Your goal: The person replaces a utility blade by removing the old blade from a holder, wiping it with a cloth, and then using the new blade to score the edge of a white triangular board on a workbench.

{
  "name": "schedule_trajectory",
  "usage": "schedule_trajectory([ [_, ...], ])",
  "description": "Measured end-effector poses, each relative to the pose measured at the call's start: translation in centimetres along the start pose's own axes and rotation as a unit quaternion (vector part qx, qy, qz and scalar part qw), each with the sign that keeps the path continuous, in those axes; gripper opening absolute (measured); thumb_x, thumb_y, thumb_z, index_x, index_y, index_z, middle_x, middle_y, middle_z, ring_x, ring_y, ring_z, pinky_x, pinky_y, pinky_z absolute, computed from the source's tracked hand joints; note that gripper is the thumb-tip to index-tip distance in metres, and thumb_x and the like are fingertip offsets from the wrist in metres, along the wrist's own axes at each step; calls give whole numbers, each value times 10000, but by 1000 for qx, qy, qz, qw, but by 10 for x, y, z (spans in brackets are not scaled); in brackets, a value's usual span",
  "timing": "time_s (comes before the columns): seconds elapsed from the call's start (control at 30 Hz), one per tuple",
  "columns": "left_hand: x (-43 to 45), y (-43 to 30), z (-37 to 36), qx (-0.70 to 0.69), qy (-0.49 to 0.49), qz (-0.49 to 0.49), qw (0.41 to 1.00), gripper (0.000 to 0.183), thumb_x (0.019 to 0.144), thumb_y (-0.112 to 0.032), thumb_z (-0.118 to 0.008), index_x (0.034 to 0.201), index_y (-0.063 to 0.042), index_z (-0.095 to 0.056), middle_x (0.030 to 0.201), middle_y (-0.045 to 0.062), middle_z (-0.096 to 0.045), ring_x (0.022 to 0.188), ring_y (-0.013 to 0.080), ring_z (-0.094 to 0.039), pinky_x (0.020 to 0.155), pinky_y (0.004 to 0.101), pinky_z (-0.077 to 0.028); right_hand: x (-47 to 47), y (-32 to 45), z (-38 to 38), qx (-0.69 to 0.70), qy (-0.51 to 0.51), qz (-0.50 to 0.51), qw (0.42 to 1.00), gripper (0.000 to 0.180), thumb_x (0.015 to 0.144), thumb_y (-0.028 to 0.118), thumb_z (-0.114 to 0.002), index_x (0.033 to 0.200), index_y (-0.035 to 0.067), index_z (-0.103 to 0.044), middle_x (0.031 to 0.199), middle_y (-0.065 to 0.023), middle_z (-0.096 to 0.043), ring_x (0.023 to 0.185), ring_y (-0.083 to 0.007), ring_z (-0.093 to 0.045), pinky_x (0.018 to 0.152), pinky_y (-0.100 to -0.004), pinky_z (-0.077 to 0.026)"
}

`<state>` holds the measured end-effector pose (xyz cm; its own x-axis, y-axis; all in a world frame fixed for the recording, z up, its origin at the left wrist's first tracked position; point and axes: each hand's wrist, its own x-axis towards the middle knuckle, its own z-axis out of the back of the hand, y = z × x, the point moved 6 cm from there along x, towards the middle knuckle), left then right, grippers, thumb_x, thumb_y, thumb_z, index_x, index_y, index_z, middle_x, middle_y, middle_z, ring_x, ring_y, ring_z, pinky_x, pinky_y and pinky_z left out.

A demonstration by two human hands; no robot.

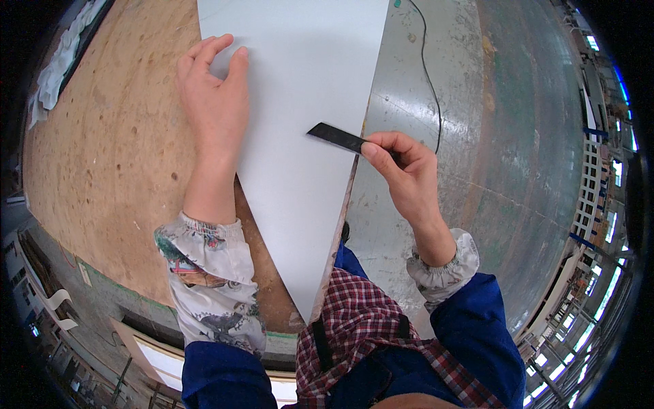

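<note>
A pale grey, smooth-faced panel lies on a wooden worktable, narrowing to a point near my apron. My right hand pinches the end of a flat black strip between thumb and fingers, over the panel's right edge. The strip's far end is cut at a slant; its material cannot be told. My left hand is at the panel's left edge, thumb and fingers apart and curved, holding nothing visible. Whether its fingertips touch the panel is unclear.
The plywood tabletop extends left, with crumpled white material at its far left. A thin black cable runs along the grey floor at right. Pale-faced framed pieces stand below the table. Racks line the far right.
</note>
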<state>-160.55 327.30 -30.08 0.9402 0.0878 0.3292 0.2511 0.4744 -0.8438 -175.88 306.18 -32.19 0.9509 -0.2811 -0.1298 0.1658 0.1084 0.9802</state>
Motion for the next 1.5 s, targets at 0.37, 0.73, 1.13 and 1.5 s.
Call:
schedule_trajectory([
  [0.37, -1, -1, 0, -5, -9, -35, 999, 247, 797, -198, -650, 1010, -72, -653, 1163, 94, -519, 1031, 233, -482, 830, 311, -406, -16, -4, -5, 15, 1, -12, 1000, 150, 844, 132, -661, 891, -10, -652, 741, 41, -586, 653, -23, -456, 564, -177, -368],
  [0.73, -3, -4, 3, 19, -2, -16, 1000, 266, 806, -196, -650, 1035, -61, -643, 1165, 80, -517, 1053, 218, -479, 857, 302, -397, -26, -6, -10, 40, 13, -19, 999, 145, 852, 118, -651, 901, -18, -651, 791, 28, -593, 679, -26, -465, 581, -176, -373],
  [1.13, -1, 0, 1, 23, 1, -17, 1000, 263, 788, -203, -657, 1019, -79, -646, 1182, 95, -501, 1131, 259, -431, 940, 357, -369, -12, -7, -6, 51, -17, -12, 998, 161, 853, 118, -656, 934, -21, -651, 781, 37, -592, 668, -17, -468, 578, -160, -375],
  [1.5, -3, -3, 2, 46, -13, -43, 998, 297, 816, -204, -661, 1062, -39, -640, 1125, 89, -547, 1035, 191, -502, 893, 290, -387, -11, -6, -6, 64, -42, 10, 997, 164, 850, 126, -662, 934, -16, -655, 778, 35, -593, 670, -17, -467, 577, -157, -372],
])
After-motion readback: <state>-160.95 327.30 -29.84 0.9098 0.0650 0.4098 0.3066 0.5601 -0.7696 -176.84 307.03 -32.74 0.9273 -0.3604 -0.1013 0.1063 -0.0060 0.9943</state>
